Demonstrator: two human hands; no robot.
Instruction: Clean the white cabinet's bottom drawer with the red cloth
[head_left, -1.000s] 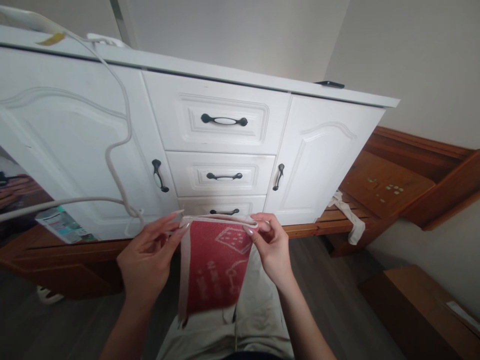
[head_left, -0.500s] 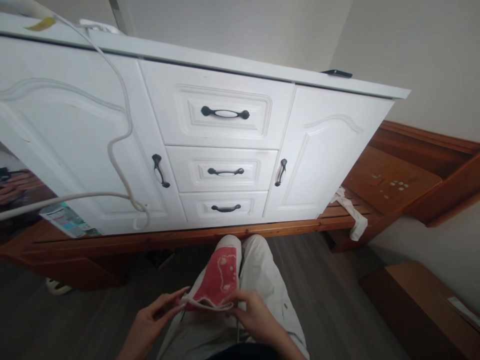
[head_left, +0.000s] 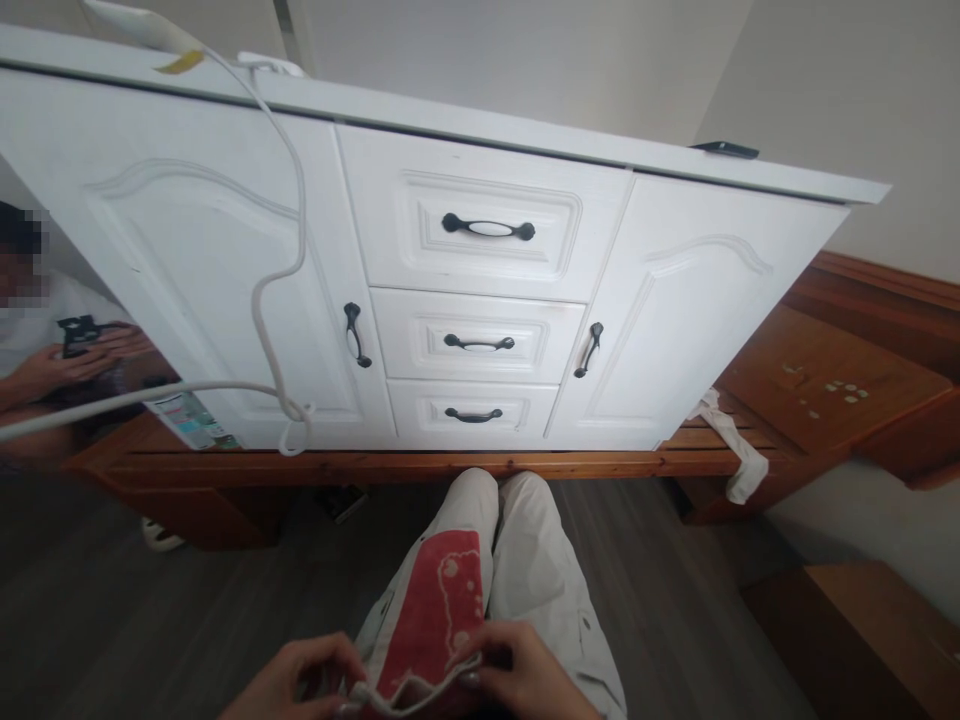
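A red cloth pouch (head_left: 435, 600) with a white line pattern lies over my left thigh, its pale-edged mouth towards me. My left hand (head_left: 304, 675) pinches the left end of that mouth, close to the bottom of the view. On the other side, my right hand (head_left: 517, 665) grips the rim between thumb and fingers. The rim looks wavy and slightly parted between the two hands. What is inside the pouch is hidden. Light trousers (head_left: 536, 570) cover my legs beneath it.
Ahead stands a white cabinet (head_left: 480, 265) with dark handles, on a wooden bench frame (head_left: 330, 466). A pale cable (head_left: 277, 270) hangs down its left front. Another person (head_left: 82, 350) sits at left holding a black object. A cardboard box (head_left: 840, 630) is at lower right.
The pouch mouth and both hands have moved down towards me, and more of the pouch's red front shows. The view has shifted left, bringing the other person further into sight.
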